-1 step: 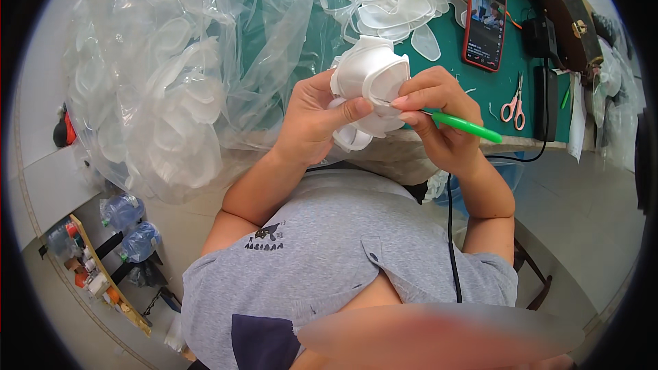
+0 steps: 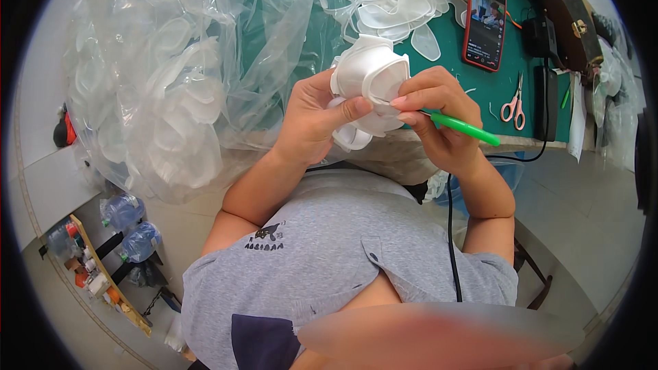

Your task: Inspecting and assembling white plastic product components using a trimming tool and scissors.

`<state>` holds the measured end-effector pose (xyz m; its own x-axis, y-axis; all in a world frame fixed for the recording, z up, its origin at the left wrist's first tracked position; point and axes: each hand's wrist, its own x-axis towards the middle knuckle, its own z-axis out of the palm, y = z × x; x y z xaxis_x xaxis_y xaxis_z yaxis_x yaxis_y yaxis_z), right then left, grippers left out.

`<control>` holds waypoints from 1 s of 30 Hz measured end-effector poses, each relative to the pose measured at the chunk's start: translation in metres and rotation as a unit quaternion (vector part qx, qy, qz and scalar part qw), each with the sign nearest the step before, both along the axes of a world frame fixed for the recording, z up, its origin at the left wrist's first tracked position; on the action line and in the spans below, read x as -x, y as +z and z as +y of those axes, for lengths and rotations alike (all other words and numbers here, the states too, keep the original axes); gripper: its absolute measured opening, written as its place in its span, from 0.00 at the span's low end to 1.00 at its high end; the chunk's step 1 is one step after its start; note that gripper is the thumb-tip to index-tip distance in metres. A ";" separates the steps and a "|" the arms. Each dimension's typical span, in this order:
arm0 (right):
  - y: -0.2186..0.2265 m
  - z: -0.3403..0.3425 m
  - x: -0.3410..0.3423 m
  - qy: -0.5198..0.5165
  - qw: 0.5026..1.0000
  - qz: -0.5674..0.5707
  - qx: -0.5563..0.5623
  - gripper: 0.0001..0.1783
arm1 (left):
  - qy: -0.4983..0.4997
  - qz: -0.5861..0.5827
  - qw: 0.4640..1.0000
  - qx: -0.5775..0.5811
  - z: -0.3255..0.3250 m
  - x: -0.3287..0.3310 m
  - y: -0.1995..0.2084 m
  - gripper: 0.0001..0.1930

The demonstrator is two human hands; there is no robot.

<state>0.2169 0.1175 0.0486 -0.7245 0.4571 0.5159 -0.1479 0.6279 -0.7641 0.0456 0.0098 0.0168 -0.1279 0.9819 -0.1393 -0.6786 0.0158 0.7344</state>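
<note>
My left hand (image 2: 319,115) is closed round the side of a white moulded cup-like piece (image 2: 370,68), its thumb pressing the near face. The piece looks soft and rubbery, with a raised rim and a rounded lower lobe. In my right hand (image 2: 442,113) is a thin-shafted hand tool with a green handle (image 2: 466,128), the handle pointing right and slightly down. The right thumb and fingers pinch close to the piece's right edge. The tool's tip is hidden by the fingers and the piece, so I cannot tell whether it touches the rim.
A large clear plastic bag (image 2: 171,96) of similar pieces covers the left side. Several flat translucent pieces (image 2: 391,0) lie on the green mat (image 2: 445,48). To the right are a phone (image 2: 484,24) in a red case, pink-handled scissors (image 2: 514,106) and a black cable (image 2: 452,233).
The tool's green handle has dipped very slightly at its free end. Both hands and the white piece look nearly still.
</note>
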 end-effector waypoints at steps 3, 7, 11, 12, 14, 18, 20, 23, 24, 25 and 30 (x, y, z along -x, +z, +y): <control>0.001 -0.001 0.003 -0.024 0.994 -0.011 -0.102 0.09 | 0.012 0.029 1.000 0.004 0.001 0.000 -0.003 0.18; 0.004 0.005 0.004 -0.037 0.981 -0.040 -0.187 0.10 | 0.016 0.083 0.996 -0.007 -0.001 0.001 -0.005 0.18; -0.006 0.025 0.000 -0.105 0.992 0.069 -0.028 0.04 | -0.031 0.012 0.999 -0.032 -0.002 0.006 -0.007 0.19; -0.011 0.033 -0.003 -0.125 0.988 0.088 -0.001 0.04 | -0.031 -0.016 0.999 -0.029 -0.002 0.005 -0.005 0.19; -0.011 0.047 -0.005 -0.170 0.967 0.156 0.105 0.06 | -0.027 -0.040 0.999 -0.025 -0.002 0.009 -0.008 0.18; -0.005 0.073 -0.007 -0.327 0.925 0.192 0.031 0.09 | -0.041 -0.088 0.994 -0.041 -0.008 0.015 -0.019 0.19; -0.009 0.086 -0.010 -0.347 0.917 0.196 0.008 0.09 | -0.049 -0.069 0.995 -0.043 -0.011 0.018 -0.018 0.21; -0.008 0.090 -0.011 -0.334 0.910 0.243 0.037 0.11 | -0.210 -0.028 0.976 -0.048 -0.011 0.024 -0.013 0.42; -0.006 0.086 -0.012 -0.247 0.927 0.256 0.115 0.12 | -0.211 -0.028 0.976 -0.048 -0.010 0.022 -0.011 0.42; -0.004 0.079 -0.011 -0.154 0.932 0.266 0.194 0.12 | -0.216 -0.023 0.976 -0.033 -0.009 0.019 -0.008 0.42; 0.021 0.019 0.008 0.075 0.951 0.101 0.282 0.14 | -0.115 0.191 0.975 -0.004 0.007 0.003 -0.007 0.32</control>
<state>0.2088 0.1362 0.0700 -0.7159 0.6017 0.3541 -0.3824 0.0865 -0.9200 0.0423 0.0164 0.0103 0.0540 0.9917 -0.1169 -0.3355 0.1283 0.9333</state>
